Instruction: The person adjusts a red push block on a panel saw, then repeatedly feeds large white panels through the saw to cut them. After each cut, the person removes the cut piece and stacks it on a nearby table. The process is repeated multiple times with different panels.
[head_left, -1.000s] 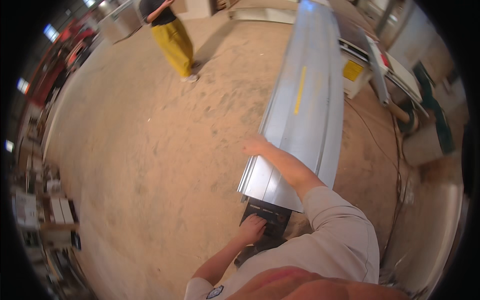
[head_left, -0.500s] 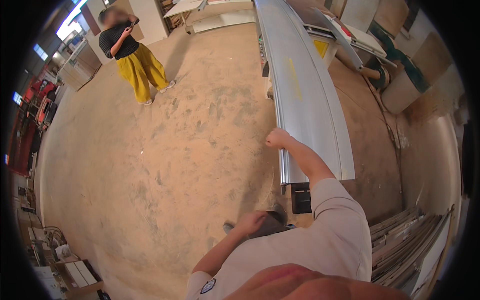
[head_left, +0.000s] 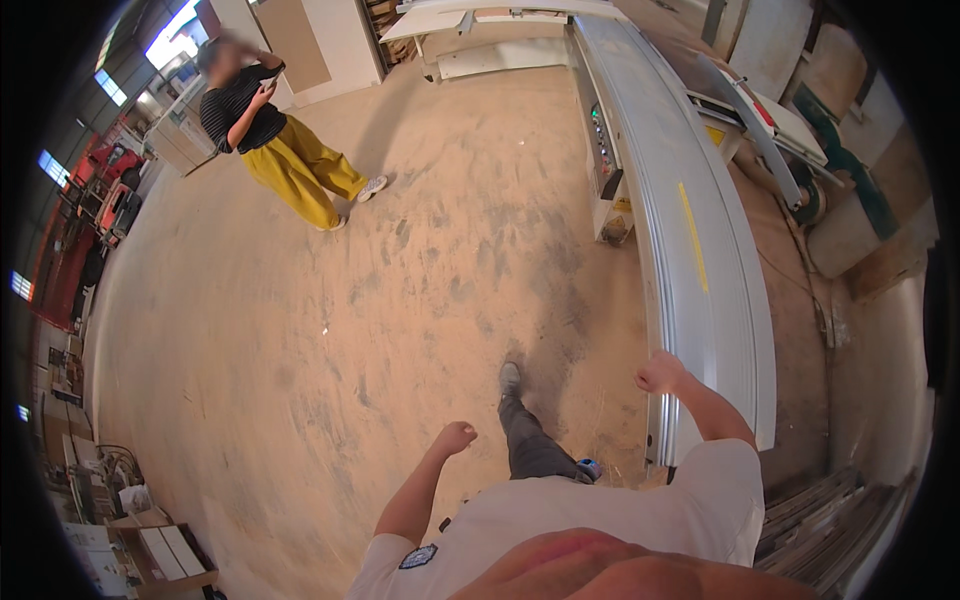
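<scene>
A long grey metal sliding table, with a yellow strip on it, runs away from me on my right. At its near left edge is my right hand, closed in a fist with nothing visible in it. Whether the fist touches the edge I cannot tell. My left hand hangs over the floor beside my body, its fingers curled and no object showing in them. One of my legs reaches forward between the two hands.
A person in a striped top and yellow trousers stands at the far left, holding a small dark object. Lit buttons line the machine's side. Stacked boards lie at the lower right. An open box is at the lower left.
I have stepped forward along the table, and one leg now shows ahead. My right fist stays at the table's near left edge. My left hand has swung out leftward from my body.
</scene>
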